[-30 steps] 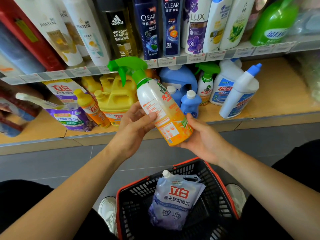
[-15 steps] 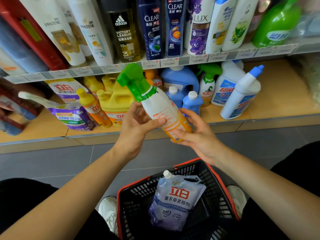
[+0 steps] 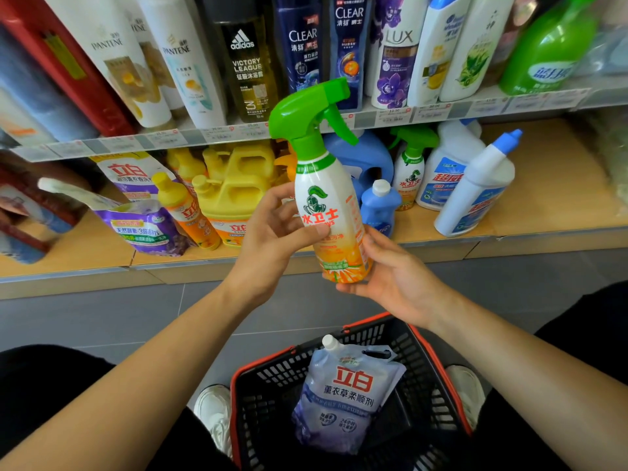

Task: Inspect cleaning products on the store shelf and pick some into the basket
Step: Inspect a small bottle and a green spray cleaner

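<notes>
Spray bottle point(image 3: 328, 212) upright at frame centre, above the basket point(image 3: 258, 399). My left hand point(image 3: 272, 239) grips its middle, my right hand point(image 3: 390, 270) curls round its base. Softener pouch point(image 3: 346, 396) lies inside basket.

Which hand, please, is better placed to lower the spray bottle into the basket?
Probably the left hand: its fingers wrap the spray bottle mid-body; the right hand only cups its base.

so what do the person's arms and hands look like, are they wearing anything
Both are bare: no gloves on the left hand or right hand, and no ring, watch or bracelet shows. The left forearm and right forearm are uncovered to the frame's edge, no sleeve in view.
</notes>
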